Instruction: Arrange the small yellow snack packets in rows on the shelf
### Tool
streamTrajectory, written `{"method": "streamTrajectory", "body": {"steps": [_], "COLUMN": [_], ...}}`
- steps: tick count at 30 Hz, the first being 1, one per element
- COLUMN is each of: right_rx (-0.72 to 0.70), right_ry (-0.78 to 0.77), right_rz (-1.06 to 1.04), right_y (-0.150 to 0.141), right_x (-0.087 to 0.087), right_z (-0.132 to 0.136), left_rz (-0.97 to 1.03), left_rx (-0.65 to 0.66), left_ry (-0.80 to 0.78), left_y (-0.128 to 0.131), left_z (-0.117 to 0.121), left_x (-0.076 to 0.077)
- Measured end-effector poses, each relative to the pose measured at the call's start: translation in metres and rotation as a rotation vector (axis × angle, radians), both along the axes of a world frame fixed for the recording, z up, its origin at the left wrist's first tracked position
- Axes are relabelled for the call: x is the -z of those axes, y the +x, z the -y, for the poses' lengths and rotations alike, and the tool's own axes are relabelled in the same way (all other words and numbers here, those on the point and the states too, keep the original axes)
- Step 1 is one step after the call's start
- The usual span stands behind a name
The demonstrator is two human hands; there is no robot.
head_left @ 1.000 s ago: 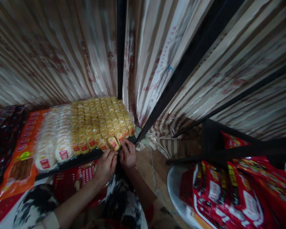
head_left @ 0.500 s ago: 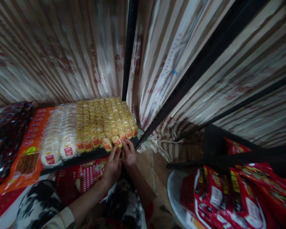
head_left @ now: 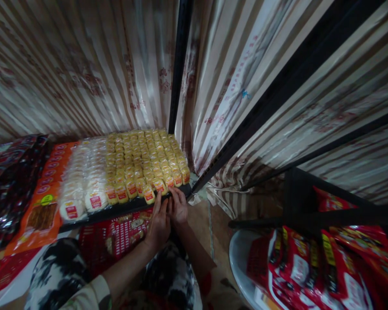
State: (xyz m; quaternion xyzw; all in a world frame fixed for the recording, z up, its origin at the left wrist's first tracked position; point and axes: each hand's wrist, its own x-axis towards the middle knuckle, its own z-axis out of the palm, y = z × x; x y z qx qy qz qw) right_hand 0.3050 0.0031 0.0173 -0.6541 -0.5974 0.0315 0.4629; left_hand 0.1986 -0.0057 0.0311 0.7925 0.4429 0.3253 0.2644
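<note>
Rows of small yellow wrapped cakes (head_left: pixel 142 157) with red labels stand packed on a black shelf (head_left: pixel 116 211). My left hand (head_left: pixel 158 226) is at the shelf's front edge, its stretched fingertips touching a yellow wrapped cake (head_left: pixel 160 186) in the front row. Close beside it, my right hand (head_left: pixel 179 207) has fingers extended against the neighbouring front cakes. Neither hand is wrapped round a cake; the undersides of the fingers are hidden. One front cake (head_left: pixel 148 194), left of my fingers, sticks out a little and leans back.
White wrapped cakes (head_left: pixel 95 196), an orange packet (head_left: pixel 51 185) and dark shiny packets (head_left: pixel 14 189) lie to the left. Below is a red basket (head_left: pixel 116 241). Black shelf posts (head_left: pixel 245 129) rise before striped curtains (head_left: pixel 116 64). Red snack bags (head_left: pixel 310 262) fill the right, by a pale basin (head_left: pixel 237 254).
The view has shifted slightly, moving the scene a little to the right. Both hands stay at the front row, drawn back slightly from the cakes' faces.
</note>
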Motion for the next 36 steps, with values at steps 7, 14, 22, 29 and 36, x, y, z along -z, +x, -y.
{"method": "streamTrajectory", "body": {"steps": [7,14,22,29,36], "right_rx": [-0.055,-0.068,-0.014,0.001,-0.006], "right_ry": [0.037,0.0,0.01,0.019,0.039], "right_rz": [0.02,-0.017,-0.024,-0.078,-0.078], "right_y": [0.0,-0.006,-0.011,-0.014,-0.014], "right_x": [-0.008,-0.014,-0.013,-0.011,-0.012], "right_z": [-0.001,-0.015,-0.025,-0.026,-0.025], "left_rz": [0.073,0.159,0.046,0.009,-0.037], "left_rx": [-0.017,-0.054,-0.09,-0.364,-0.239], "left_ry": [-0.017,0.026,0.058,0.038,0.1], "left_y": [0.003,0.0,-0.012,-0.039,-0.035], "left_z": [-0.002,-0.011,0.003,0.005,-0.018], "left_x": [-0.001,0.002,-0.031,-0.019,-0.011]}}
